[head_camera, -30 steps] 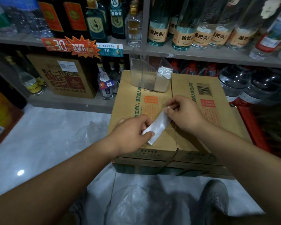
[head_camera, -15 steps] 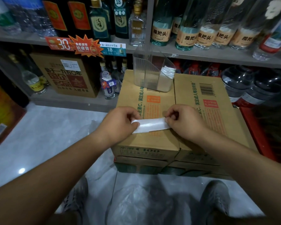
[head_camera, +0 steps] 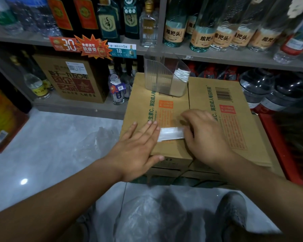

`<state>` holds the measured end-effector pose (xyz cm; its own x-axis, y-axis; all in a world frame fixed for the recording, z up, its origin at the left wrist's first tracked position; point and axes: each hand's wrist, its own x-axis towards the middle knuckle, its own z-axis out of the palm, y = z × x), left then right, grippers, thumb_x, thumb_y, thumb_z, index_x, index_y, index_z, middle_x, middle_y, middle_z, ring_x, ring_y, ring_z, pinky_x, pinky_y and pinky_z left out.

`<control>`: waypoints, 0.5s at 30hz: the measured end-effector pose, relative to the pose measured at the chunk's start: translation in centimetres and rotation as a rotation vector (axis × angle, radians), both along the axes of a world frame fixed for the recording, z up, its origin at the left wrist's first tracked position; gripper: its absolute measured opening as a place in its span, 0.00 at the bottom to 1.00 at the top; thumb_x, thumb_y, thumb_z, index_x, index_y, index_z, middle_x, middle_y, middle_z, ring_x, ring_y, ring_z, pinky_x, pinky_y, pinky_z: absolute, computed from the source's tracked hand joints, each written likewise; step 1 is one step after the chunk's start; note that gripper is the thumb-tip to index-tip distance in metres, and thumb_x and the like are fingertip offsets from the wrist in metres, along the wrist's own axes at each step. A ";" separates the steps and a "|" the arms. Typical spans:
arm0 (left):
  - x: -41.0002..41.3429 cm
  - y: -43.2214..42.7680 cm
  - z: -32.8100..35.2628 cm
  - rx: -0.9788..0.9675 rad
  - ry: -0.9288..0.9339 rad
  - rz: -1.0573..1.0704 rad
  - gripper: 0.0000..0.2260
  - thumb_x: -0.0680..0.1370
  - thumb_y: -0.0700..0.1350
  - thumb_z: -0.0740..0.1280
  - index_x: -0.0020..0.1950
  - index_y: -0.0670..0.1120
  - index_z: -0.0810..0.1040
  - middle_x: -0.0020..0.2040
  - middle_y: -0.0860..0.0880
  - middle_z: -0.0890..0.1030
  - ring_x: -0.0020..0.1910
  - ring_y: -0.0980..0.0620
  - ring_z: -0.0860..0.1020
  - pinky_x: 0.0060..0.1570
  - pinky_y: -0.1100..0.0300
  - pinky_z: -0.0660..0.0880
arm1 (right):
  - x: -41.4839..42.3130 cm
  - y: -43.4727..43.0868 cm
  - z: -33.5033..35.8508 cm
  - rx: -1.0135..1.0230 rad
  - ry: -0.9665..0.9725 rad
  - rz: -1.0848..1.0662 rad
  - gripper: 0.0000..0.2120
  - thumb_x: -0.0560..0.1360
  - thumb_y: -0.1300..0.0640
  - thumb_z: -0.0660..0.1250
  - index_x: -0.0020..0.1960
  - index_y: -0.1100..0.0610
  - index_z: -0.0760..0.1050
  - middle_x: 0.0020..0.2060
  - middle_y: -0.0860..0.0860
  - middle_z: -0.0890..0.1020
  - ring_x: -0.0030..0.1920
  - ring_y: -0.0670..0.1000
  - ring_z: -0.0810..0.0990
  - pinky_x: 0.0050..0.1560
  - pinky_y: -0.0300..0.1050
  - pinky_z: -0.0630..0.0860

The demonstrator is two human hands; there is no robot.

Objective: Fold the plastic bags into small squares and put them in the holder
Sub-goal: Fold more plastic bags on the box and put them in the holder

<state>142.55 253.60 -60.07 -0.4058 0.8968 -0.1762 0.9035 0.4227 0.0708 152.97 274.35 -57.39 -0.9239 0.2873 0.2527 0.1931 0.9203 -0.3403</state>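
Grey shelving point(head_camera: 217, 56) fills the back of the view. Its upper shelf is lined with glass liquor bottles point(head_camera: 201, 32), and its lower shelf carries a brown printed box point(head_camera: 72, 79), small bottles and, to the right, large clear water jugs point(head_camera: 255, 88). Below it is a pale tiled floor point(head_camera: 42, 154), with crumpled clear plastic bags point(head_camera: 143, 215) lying loose at the near side beside a grey shoe point(head_camera: 231, 212).

Two cardboard cartons stand side by side against the shelving as the work surface, the left carton point(head_camera: 142, 105) and the right carton point(head_camera: 248, 137) touching along a middle seam. At the far edge of the left carton, just beside that seam, stands a clear plastic holder point(head_camera: 156, 75) with ribbed walls and an inner divider. Its lower right-hand compartment holds a stack of folded white bags point(head_camera: 182, 74), whose top edges show at the slanted rim.

Near the front edge of the left carton lies a folded plastic bag point(head_camera: 171, 134), now a narrow white strip set crosswise. The left hand point(head_camera: 136, 151) lies flat with its fingers straight, the fingertips pressing on the strip's left end. The right hand point(head_camera: 206, 135) is curled over the right end and pinches it, and only a short stretch of strip shows between the two hands.
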 end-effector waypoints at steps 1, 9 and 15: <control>0.1 0.1 -0.1 0.003 0.008 0.004 0.39 0.77 0.68 0.31 0.81 0.46 0.32 0.81 0.48 0.33 0.79 0.54 0.29 0.78 0.46 0.34 | 0.3 -0.4 0.1 0.035 -0.023 0.087 0.18 0.79 0.57 0.65 0.69 0.54 0.74 0.66 0.50 0.78 0.67 0.54 0.72 0.67 0.54 0.70; -0.2 0.0 0.2 0.173 -0.138 0.055 0.37 0.81 0.66 0.44 0.83 0.47 0.41 0.83 0.49 0.41 0.82 0.55 0.41 0.79 0.52 0.38 | 1.7 -1.5 -0.9 0.057 -0.322 0.222 0.31 0.84 0.43 0.53 0.82 0.53 0.49 0.81 0.51 0.58 0.81 0.47 0.49 0.77 0.42 0.44; -2.2 -1.4 1.1 0.357 -0.161 0.040 0.23 0.77 0.61 0.62 0.69 0.53 0.74 0.67 0.54 0.75 0.67 0.53 0.70 0.65 0.53 0.66 | 1.9 -0.4 -1.8 0.084 -0.277 0.282 0.20 0.84 0.42 0.51 0.71 0.49 0.67 0.81 0.47 0.59 0.81 0.48 0.50 0.78 0.46 0.48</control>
<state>140.31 252.21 -58.98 -0.4339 0.8974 0.0802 0.8524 0.3801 0.3591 154.89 273.96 -59.15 -1.0000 0.0018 -0.0048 0.0029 0.9726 -0.2325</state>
